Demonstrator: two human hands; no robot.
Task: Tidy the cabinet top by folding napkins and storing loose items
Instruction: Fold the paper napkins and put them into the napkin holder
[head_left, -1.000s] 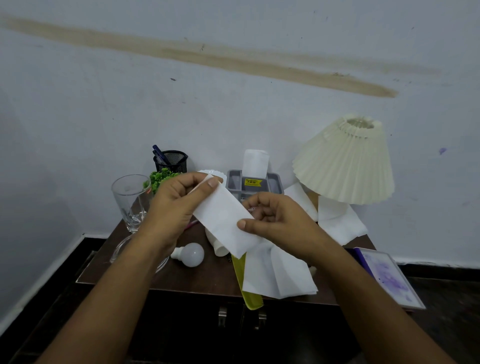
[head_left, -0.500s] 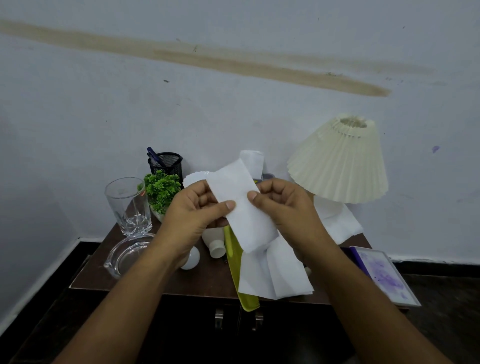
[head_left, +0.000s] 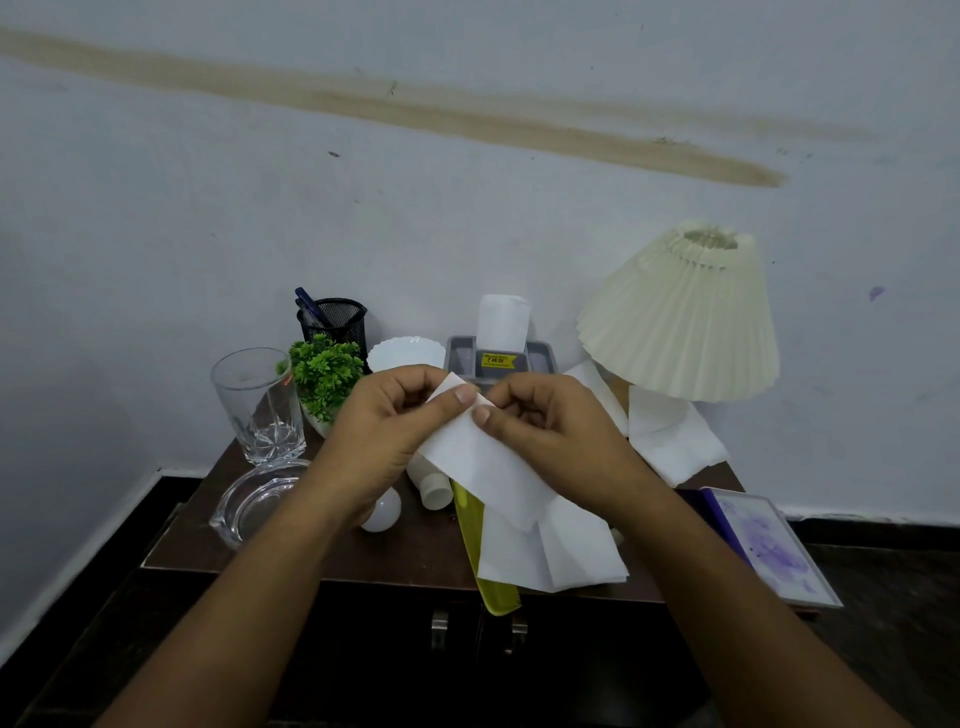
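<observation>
Near the centre of the frame, above the dark brown wooden surface of the cabinet, the left hand and the right hand are meeting thumb to thumb at the upper end of a long white paper napkin. Each grip is holding that napkin in a narrow pinch, with the thumb on the near face and curled fingers behind. The strip is hanging slantwise toward the lower right, clear of the surface. Its lower end is overlapping, in view, the loose pile of white napkins at the front edge.

No free end is standing above the hands now, and the strip is looking shorter. I judge that the top part is being doubled over and the thumbs are pressing the crease, so one more fold is being finished. Whether the layers are lining up behind the fingers cannot be told. The piece is probably heading for the grey plastic organiser at the back, where an upright white napkin is already standing.

Half a second earlier the hands were pinching the napkin's middle, with an end rising above them toward the upper centre. Now they are sitting closer together at its top. A second earlier the left hand was holding the far end alone, with the right hand lower down the strip.
</observation>
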